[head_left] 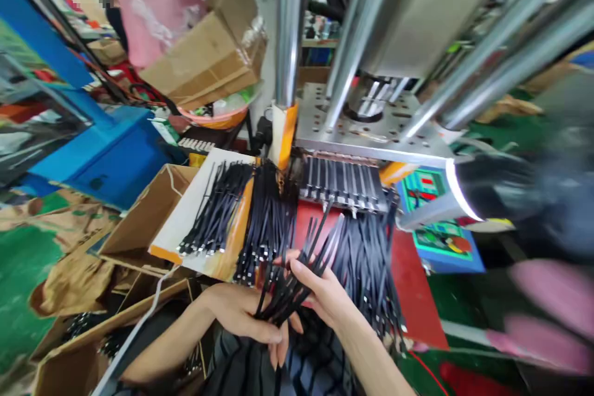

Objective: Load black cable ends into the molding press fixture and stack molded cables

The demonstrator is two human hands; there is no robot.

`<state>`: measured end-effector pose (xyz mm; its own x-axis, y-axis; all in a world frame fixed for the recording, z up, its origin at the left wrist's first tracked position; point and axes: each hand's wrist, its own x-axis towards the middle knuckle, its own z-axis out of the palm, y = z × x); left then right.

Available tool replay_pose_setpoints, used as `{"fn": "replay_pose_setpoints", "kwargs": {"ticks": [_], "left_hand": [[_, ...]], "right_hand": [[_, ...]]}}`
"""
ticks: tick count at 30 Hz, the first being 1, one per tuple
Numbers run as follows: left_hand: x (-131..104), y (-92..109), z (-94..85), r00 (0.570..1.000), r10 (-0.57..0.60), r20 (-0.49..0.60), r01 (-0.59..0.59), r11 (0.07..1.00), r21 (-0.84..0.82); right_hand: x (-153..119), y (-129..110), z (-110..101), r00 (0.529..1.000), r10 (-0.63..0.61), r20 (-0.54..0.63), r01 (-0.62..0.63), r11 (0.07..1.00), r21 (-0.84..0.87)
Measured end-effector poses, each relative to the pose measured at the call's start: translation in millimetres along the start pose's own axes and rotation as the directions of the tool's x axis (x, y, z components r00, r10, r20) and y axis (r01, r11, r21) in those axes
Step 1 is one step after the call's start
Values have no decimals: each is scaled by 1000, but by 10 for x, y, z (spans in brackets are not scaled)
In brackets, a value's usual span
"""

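Observation:
A loose bundle of thin black flat cables [288, 289] is held low in front of my body, fanned out at its upper end. My left hand [245, 312] is closed around the lower part of the bundle, its fingers bent beneath. Higher up, my right hand [327, 294] grips the same bundle between thumb and fingers. Just ahead, a metal fixture [343, 184] carries a row of similar black strips side by side. More black cables with shiny ends [364, 266] lie right of my hands on a red board [415, 284]. Another pile [269, 216] lies to the left.
A press with steel columns [288, 31] rises over a perforated metal plate [315, 120]. Cardboard boxes [139, 229] stand at the left, beside a blue machine [111, 154]. A blurred person's dark sleeve [515, 185] and a light tube [431, 210] are at the right.

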<state>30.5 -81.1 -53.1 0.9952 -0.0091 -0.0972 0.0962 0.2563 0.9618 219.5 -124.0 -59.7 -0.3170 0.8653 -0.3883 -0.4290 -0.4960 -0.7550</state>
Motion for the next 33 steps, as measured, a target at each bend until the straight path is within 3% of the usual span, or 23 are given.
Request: {"fn": "replay_pose_setpoints", "kwargs": {"ticks": [2,3,4,6,9,12,13,14,15,17,19,21,22,23,24,25,26,29,30,31,33], "left_hand": [[-220,-78,-18,975,3,-224,-6,1000,-13],[-332,-117,-19,932,23,-363,-35,999,-27],[-442,-152,-16,862,50,-504,-79,996,-35],[-651,-207,-16,675,93,-732,-166,986,-28],[-902,-265,-52,343,55,-938,-258,965,-37],[-1038,-348,-119,-82,-7,-997,-318,948,19],[-1063,-387,-130,-200,-9,-980,-298,953,52],[-1083,-430,-126,-276,-4,-961,-260,963,71],[-1097,-473,-105,-312,5,-950,-212,974,75],[-1112,-544,-11,-293,8,-956,-97,995,38],[-1092,-566,128,-265,13,-964,68,998,-6],[-1023,-522,265,-309,92,-947,294,956,-3],[-969,-479,321,-329,156,-931,398,917,14],[-904,-427,366,-331,226,-916,475,879,45],[-829,-370,400,-301,277,-913,519,850,86],[-746,-316,425,-231,291,-928,526,840,133],[-658,-269,444,-129,272,-954,496,851,175],[-399,-198,487,216,135,-967,326,924,202],[-327,-201,501,291,93,-952,287,941,179],[-268,-213,517,335,57,-941,267,952,153],[-193,-258,545,375,-2,-927,261,960,103]], "right_hand": [[316,-153,95,998,38,45,-31,989,-145],[478,-221,148,997,33,66,-18,976,-218],[649,-282,209,995,17,93,11,959,-283],[1021,-380,364,986,-39,160,100,914,-394],[1641,-490,663,965,-113,235,228,803,-550],[2144,-610,896,966,-166,200,259,688,-678],[2221,-648,915,968,-188,166,249,653,-715],[2230,-672,893,968,-216,129,237,609,-757],[2164,-674,828,965,-246,94,221,563,-796],[1819,-567,575,955,-291,57,194,467,-863],[1285,-294,224,957,-284,61,167,363,-917],[736,96,-113,920,-380,96,137,83,-987],[507,301,-238,912,-398,94,97,-11,-995],[326,493,-320,912,-401,86,59,-81,-995],[197,658,-360,911,-408,62,9,-130,-991],[120,788,-360,908,-416,40,-30,-160,-987],[87,878,-333,901,-433,25,-57,-175,-983],[138,929,-209,859,-510,46,-44,-163,-986],[168,896,-182,849,-526,62,-14,-139,-990],[189,850,-166,845,-530,67,14,-104,-994],[196,748,-156,860,-509,37,42,-1,-999]]}}
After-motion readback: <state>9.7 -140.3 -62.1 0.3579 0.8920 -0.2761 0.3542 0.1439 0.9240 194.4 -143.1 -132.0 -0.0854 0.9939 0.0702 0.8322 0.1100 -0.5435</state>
